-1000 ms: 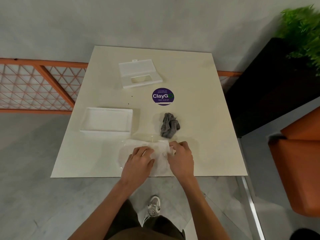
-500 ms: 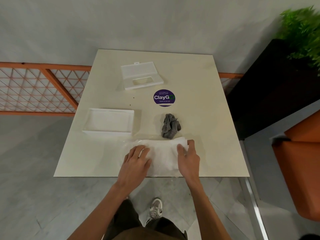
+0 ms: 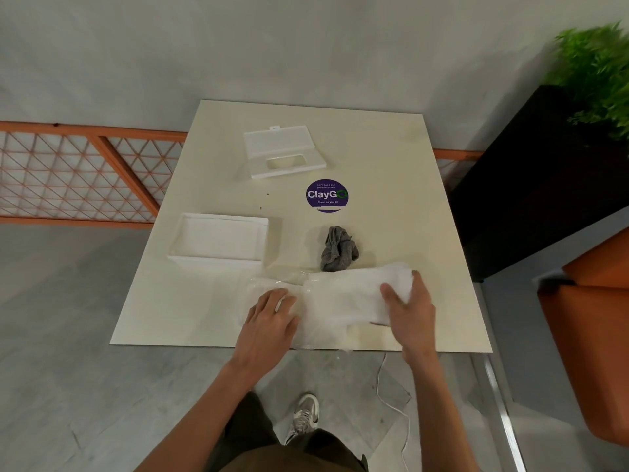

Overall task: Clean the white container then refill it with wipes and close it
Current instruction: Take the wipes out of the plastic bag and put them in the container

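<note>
The open white container (image 3: 218, 240) sits on the left of the cream table (image 3: 408, 206). Its white lid (image 3: 282, 153), with a rectangular slot, lies apart at the back. Near the front edge lies a stack of white wipes (image 3: 343, 298), half out of a clear plastic wrapper (image 3: 269, 284). My right hand (image 3: 408, 308) grips the right end of the wipes, thumb on top. My left hand (image 3: 269, 321) presses flat on the wrapper at the left. A crumpled grey cloth (image 3: 338, 248) lies just behind the wipes.
A round purple sticker (image 3: 326, 195) marks the table's middle. An orange lattice railing (image 3: 68, 172) runs to the left. A black planter with a green plant (image 3: 558, 158) and an orange seat (image 3: 592, 321) stand to the right. A white cable (image 3: 391, 396) trails on the floor.
My right hand has pulled the wipes to the right, out of the wrapper, while my left hand has stayed pressing the wrapper down.
</note>
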The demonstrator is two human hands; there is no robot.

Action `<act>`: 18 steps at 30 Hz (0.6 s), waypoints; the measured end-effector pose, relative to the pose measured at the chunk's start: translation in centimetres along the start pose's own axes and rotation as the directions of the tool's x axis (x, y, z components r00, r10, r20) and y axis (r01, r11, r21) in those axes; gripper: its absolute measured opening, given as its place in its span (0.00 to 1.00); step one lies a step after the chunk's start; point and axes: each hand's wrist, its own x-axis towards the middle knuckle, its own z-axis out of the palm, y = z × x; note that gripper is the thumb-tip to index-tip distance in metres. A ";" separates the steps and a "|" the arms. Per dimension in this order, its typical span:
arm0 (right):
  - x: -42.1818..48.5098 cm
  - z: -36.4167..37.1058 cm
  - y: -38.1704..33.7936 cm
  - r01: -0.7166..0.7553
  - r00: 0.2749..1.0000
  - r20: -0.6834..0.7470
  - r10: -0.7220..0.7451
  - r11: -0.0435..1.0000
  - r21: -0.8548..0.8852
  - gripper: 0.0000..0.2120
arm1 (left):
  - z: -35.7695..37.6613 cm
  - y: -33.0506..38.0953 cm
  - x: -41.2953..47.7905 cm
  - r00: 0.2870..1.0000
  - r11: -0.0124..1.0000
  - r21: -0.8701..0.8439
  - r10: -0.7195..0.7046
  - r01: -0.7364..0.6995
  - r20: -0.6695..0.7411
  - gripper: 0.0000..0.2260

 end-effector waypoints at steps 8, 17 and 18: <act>-0.2 -4.1 -6.6 0.174 0.985 -0.068 -0.160 0.927 0.331 0.15 | -2.8 2.2 1.2 0.976 0.913 -0.348 -0.179 0.212 0.126 0.29; -2.8 2.8 -5.2 0.052 0.981 0.144 -0.127 0.898 0.437 0.14 | -10.1 3.2 3.3 0.854 -0.403 -0.844 -0.228 0.354 0.468 0.32; -3.1 3.5 -4.7 0.032 0.976 0.180 -0.119 0.903 0.429 0.16 | -10.5 2.7 3.2 0.857 -0.310 -0.884 -0.275 0.350 0.435 0.25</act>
